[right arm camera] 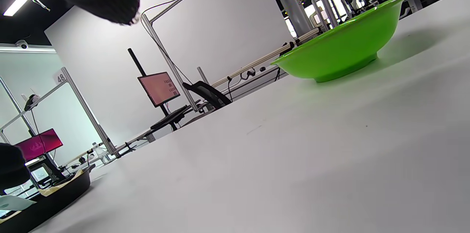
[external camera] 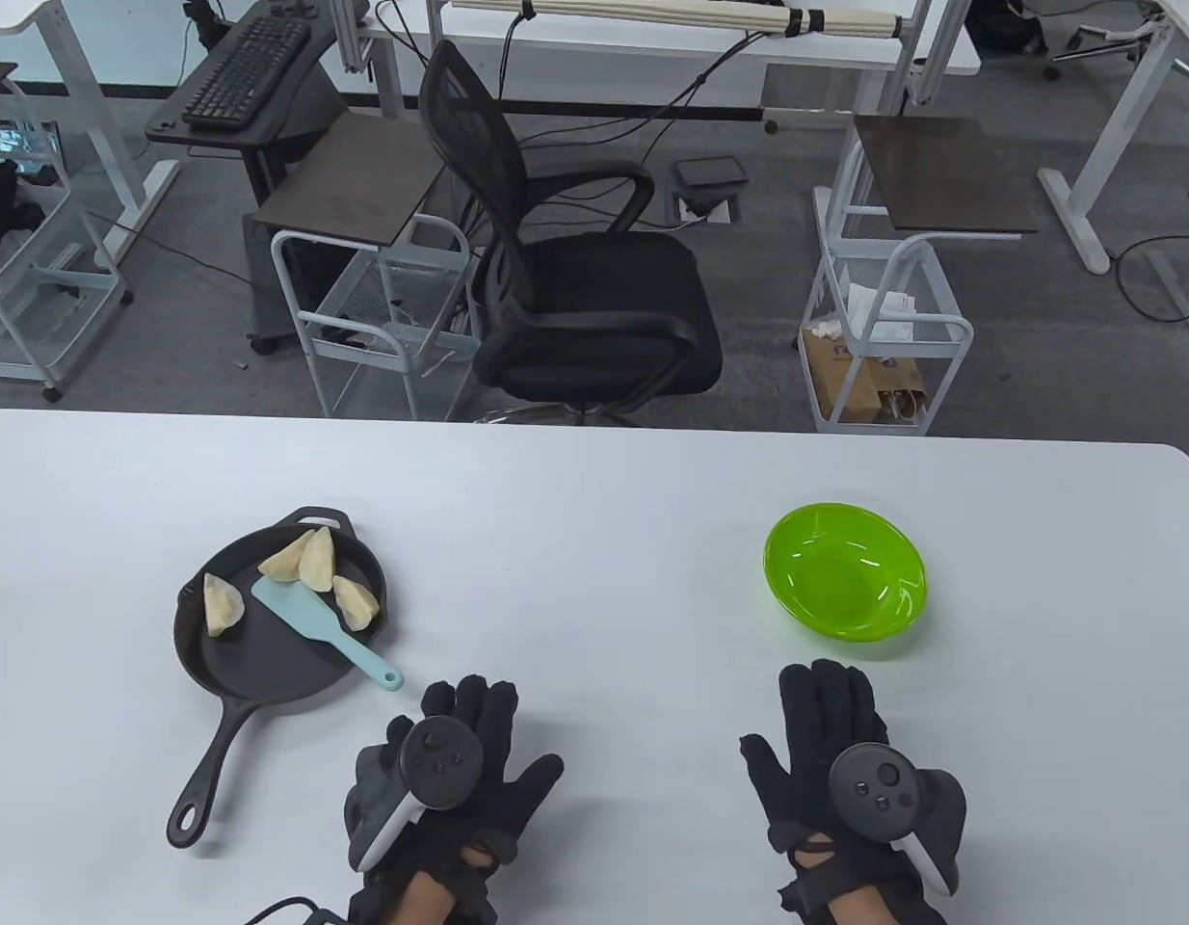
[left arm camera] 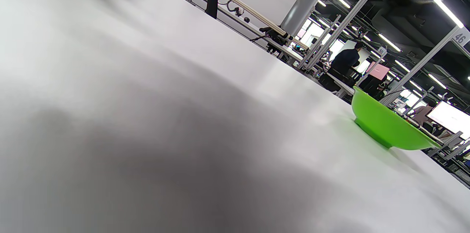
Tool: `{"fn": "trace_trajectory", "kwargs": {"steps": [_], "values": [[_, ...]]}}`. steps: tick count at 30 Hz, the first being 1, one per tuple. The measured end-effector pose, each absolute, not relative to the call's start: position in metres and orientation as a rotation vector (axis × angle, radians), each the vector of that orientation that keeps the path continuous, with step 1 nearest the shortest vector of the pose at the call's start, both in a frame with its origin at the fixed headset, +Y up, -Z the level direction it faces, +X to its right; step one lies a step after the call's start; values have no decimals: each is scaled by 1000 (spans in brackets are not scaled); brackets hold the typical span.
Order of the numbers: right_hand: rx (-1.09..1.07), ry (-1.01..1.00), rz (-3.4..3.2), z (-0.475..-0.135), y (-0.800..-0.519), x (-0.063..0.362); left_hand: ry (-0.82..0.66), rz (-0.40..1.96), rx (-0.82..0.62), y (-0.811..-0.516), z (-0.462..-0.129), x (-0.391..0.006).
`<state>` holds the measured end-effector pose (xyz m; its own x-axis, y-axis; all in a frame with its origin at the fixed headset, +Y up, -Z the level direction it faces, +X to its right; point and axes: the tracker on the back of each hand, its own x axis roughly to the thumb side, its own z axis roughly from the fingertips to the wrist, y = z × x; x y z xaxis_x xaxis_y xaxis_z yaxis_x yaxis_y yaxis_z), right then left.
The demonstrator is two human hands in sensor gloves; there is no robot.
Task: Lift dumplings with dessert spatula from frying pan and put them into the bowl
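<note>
White worktop [external camera: 594,501] in an office bay. Dumplings, four [external camera: 305,557], lie in the black frying pan [external camera: 267,665] at 9 o'clock. Dessert spatula, one [external camera: 310,626]: blade rests inside the pan among them, handle overhanging the rim toward 5 o'clock, likely for easy pickup. Bowl, one, green [external camera: 845,583], empty, at 3 o'clock. Left hand [external camera: 450,771] and right hand [external camera: 845,761] lie flat at 6 o'clock, fingers released, grasping nothing. Beyond: one office chair [external camera: 575,279].
</note>
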<state>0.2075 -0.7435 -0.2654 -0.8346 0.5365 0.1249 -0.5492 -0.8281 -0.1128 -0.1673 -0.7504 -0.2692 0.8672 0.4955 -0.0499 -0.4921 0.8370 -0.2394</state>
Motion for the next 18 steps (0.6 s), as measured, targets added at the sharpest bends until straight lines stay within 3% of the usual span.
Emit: {"fn": "trace_trajectory", "kwargs": {"steps": [18], "values": [[144, -167, 2581, -264, -742, 199, 84, 547, -134, -733, -267, -195]]}}
